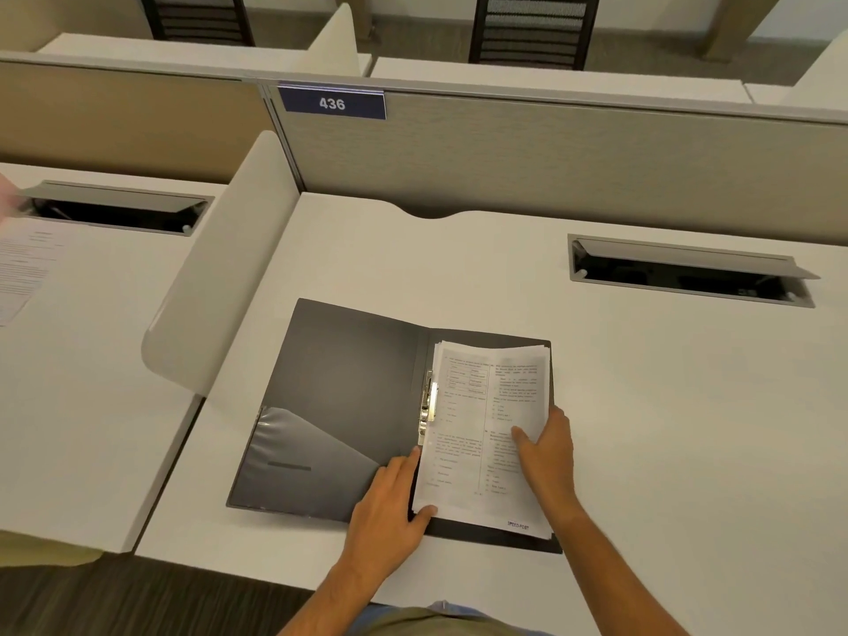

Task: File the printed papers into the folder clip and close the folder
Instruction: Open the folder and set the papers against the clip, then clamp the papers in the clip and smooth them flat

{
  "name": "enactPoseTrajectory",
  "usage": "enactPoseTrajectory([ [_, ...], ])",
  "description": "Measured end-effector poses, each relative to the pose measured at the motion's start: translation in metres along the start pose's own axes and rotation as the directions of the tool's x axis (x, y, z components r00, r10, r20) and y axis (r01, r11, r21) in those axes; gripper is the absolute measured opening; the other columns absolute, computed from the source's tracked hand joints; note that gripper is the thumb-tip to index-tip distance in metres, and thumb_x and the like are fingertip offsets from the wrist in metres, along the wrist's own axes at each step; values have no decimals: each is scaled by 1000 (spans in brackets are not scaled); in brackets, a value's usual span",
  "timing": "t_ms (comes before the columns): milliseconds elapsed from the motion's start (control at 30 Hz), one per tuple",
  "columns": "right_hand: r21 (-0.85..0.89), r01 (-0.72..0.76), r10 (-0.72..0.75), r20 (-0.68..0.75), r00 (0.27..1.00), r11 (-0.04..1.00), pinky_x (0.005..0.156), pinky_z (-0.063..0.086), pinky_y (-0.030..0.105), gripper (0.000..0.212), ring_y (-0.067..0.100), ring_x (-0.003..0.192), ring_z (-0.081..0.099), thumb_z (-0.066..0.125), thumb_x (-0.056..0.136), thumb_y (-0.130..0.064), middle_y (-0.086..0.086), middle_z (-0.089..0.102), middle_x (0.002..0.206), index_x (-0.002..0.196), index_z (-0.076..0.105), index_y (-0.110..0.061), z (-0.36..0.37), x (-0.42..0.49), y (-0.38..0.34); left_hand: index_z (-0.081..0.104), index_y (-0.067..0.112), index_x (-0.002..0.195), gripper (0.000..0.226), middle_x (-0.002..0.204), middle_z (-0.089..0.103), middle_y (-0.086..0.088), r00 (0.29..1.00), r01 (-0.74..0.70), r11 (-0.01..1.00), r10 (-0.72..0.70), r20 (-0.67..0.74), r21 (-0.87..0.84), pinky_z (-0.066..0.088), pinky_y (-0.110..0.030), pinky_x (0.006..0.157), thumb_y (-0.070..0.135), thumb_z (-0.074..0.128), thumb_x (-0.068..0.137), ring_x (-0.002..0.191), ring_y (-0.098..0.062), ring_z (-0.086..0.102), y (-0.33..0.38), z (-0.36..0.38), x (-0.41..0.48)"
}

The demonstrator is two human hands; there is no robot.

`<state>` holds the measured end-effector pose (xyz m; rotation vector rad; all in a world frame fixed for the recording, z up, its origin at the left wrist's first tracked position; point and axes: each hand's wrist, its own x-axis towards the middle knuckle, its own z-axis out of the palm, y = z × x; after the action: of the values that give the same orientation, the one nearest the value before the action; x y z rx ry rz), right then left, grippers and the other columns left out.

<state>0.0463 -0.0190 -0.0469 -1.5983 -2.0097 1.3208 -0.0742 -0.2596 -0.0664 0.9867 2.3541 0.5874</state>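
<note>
Print on sheets too small to read, exc. "SPEED POST" at btm corner. Dark grey plastic folder (pixel 348 387), open flat nr front edge of white desk (pixel 642 406); holds white printed paper stack (pixel 486 452) on rt half, beside metal spring clip (pixel 429 401) at spine. Left hand (pixel 390 502) pinches stack's lower-left corner, thumb on top. Right hand (pixel 546 447) grips stack's rt edge.
</note>
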Motion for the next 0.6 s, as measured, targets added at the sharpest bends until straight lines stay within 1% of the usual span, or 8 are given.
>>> enactPoseTrajectory([
  [100, -164, 5, -14, -54, 998, 986, 103, 64, 54, 58, 33, 128, 62, 78, 100, -25, 10, 51, 140, 149, 50, -14, 1, 2, 1, 23, 37, 163, 97, 148, 45, 15, 1000, 29, 999, -29, 5, 31, 55, -31, 108, 68, 72, 86, 137, -10, 49, -2, 6, 0],
  [200, -177, -30, 22, -44, 999, 984, 106, 63, 56, 53, 37, 130, 61, 78, 100, -25, 12, 48, 139, 145, 55, -12, -2, 6, 3, 23, 34, 164, 106, 145, 44, 14, 999, 42, 998, -43, 23, 46, 55, -28, 106, 73, 75, 79, 134, -9, 49, -2, 10, 1],
  [300, -154, -50, 46, -26, 999, 987, 107, 62, 57, 49, 39, 131, 62, 76, 102, -21, 14, 49, 142, 146, 56, -10, -5, 11, 4, 25, 36, 163, 104, 144, 44, 14, 998, 41, 998, -43, 44, 45, 55, -31, 109, 72, 75, 79, 133, -10, 50, -2, 13, 1],
  [433, -100, -44, 41, -30, 999, 994, 103, 64, 57, 47, 39, 127, 64, 74, 102, -17, 13, 53, 141, 146, 57, -13, -9, 16, 4, 26, 37, 162, 101, 144, 45, 14, 998, 51, 998, -52, 32, 31, 53, -32, 112, 69, 77, 81, 133, -11, 50, -4, 16, 2],
  [600, -85, -66, 63, -41, 997, 994, 102, 63, 54, 43, 38, 123, 65, 71, 104, -21, 15, 54, 140, 146, 61, -11, -12, 23, 6, 29, 41, 159, 94, 139, 45, 16, 999, 28, 999, -28, 14, 37, 53, -29, 109, 70, 75, 82, 129, -9, 50, -8, 20, 1],
])
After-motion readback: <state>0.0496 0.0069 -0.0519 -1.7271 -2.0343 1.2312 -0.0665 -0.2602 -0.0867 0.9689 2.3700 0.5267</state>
